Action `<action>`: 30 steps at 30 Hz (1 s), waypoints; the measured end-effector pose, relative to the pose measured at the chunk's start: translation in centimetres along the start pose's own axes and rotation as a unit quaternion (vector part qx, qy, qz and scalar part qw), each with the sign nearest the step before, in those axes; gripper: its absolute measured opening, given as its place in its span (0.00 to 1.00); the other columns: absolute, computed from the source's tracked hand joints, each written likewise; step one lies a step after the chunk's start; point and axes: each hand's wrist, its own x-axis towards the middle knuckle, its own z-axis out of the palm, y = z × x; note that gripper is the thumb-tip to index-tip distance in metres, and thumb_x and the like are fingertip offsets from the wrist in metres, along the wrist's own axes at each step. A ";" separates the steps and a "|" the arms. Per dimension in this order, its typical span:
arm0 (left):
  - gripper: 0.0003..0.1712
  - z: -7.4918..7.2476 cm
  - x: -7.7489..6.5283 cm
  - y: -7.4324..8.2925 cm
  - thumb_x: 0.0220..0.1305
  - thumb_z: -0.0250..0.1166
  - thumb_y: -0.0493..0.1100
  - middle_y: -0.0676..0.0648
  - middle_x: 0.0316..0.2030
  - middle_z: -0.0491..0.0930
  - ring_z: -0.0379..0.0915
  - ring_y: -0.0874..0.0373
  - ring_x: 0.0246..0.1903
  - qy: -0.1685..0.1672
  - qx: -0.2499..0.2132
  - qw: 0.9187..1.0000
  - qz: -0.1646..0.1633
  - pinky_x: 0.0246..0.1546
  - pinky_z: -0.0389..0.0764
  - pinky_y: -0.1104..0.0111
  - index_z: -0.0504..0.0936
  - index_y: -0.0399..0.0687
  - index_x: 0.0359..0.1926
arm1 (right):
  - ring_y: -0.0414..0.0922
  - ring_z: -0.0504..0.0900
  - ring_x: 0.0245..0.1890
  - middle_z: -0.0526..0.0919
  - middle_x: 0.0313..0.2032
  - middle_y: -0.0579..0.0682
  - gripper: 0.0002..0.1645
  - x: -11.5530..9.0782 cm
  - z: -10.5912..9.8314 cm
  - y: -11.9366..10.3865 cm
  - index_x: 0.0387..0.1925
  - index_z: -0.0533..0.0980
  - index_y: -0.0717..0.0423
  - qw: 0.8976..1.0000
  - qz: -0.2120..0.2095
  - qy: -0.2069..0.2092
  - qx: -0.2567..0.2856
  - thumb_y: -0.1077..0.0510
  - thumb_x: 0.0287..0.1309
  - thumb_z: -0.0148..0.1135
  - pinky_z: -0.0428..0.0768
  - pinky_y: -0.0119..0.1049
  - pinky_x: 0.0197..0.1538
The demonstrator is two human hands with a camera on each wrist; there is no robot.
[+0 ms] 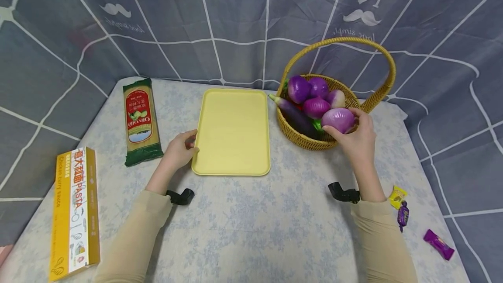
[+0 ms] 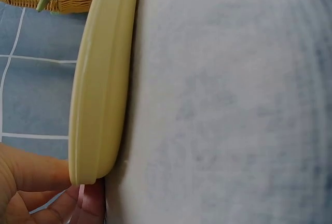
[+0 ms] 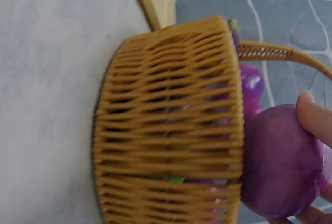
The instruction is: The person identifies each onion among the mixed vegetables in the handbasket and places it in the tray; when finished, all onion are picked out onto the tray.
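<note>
My left hand (image 1: 180, 150) pinches the left edge of a shallow yellow tray (image 1: 232, 132), fingers at its rim. In the left wrist view the tray's side (image 2: 101, 79) runs up from the fingers (image 2: 39, 169), close over the cloth. With thumb and fingers spread round it, my right hand (image 1: 358, 136) grips a pale purple onion (image 1: 338, 120) at the front right rim of a wicker basket (image 1: 306, 143). Inside the basket lie several more purple onions (image 1: 316, 107) and a dark eggplant (image 1: 296, 117). The onion (image 3: 282, 156) sits just above the rim in the right wrist view.
A spaghetti packet (image 1: 139, 119) lies left of the tray, with a yellow pasta box (image 1: 74, 213) nearer the front. Several wrapped candies (image 1: 402, 215) lie at the right. The basket's tall handle (image 1: 342, 40) arches behind the onions, and a grey curtain (image 1: 235, 12) hangs behind the table.
</note>
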 end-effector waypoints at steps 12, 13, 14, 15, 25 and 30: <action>0.35 0.2 0.2 -0.4 0.69 0.57 0.32 0.35 0.62 0.68 0.69 0.46 0.49 0.003 -0.016 1.000 -0.011 0.44 0.72 0.61 0.59 0.40 0.74 | 0.48 0.73 0.56 0.72 0.60 0.55 0.47 -0.2 2.4 -4.8 0.64 0.67 0.56 0.988 -0.020 -0.082 0.126 0.48 0.45 0.80 0.74 0.47 0.64; 0.35 0.2 0.2 -0.4 0.68 0.57 0.32 0.35 0.62 0.68 0.69 0.46 0.49 0.004 -0.016 1.000 -0.011 0.44 0.72 0.61 0.59 0.40 0.74 | 0.47 0.74 0.56 0.73 0.59 0.54 0.47 -0.2 3.0 -5.2 0.64 0.67 0.55 0.986 -0.024 -0.094 0.132 0.48 0.45 0.80 0.75 0.47 0.63; 0.35 0.3 0.2 -0.3 0.68 0.57 0.32 0.35 0.62 0.68 0.69 0.46 0.49 0.005 -0.017 1.000 -0.010 0.44 0.72 0.61 0.60 0.40 0.74 | 0.48 0.74 0.56 0.73 0.59 0.55 0.48 -0.2 3.6 -5.7 0.64 0.67 0.55 0.984 -0.034 -0.106 0.141 0.49 0.44 0.80 0.75 0.47 0.63; 0.35 0.3 0.2 -0.3 0.68 0.57 0.32 0.35 0.62 0.68 0.69 0.46 0.49 0.004 -0.019 1.000 -0.010 0.44 0.72 0.61 0.60 0.40 0.74 | 0.47 0.74 0.56 0.74 0.58 0.55 0.48 -0.2 4.3 -6.2 0.64 0.67 0.55 0.981 -0.043 -0.118 0.146 0.50 0.44 0.81 0.75 0.46 0.62; 0.35 0.6 -0.1 -0.4 0.67 0.57 0.31 0.36 0.61 0.69 0.69 0.47 0.48 0.003 -0.025 1.000 -0.004 0.42 0.71 0.62 0.61 0.41 0.74 | 0.53 0.76 0.56 0.71 0.61 0.56 0.48 -0.3 12.6 -9.9 0.65 0.68 0.54 0.954 -0.063 -0.247 0.155 0.49 0.44 0.80 0.79 0.49 0.57; 0.35 0.9 -0.4 -0.4 0.67 0.57 0.30 0.36 0.61 0.69 0.69 0.47 0.47 0.004 -0.032 0.999 -0.001 0.42 0.70 0.62 0.61 0.40 0.74 | 0.53 0.75 0.57 0.73 0.61 0.54 0.46 0.6 15.8 -10.9 0.65 0.68 0.55 0.949 -0.029 -0.269 0.162 0.47 0.47 0.78 0.77 0.46 0.58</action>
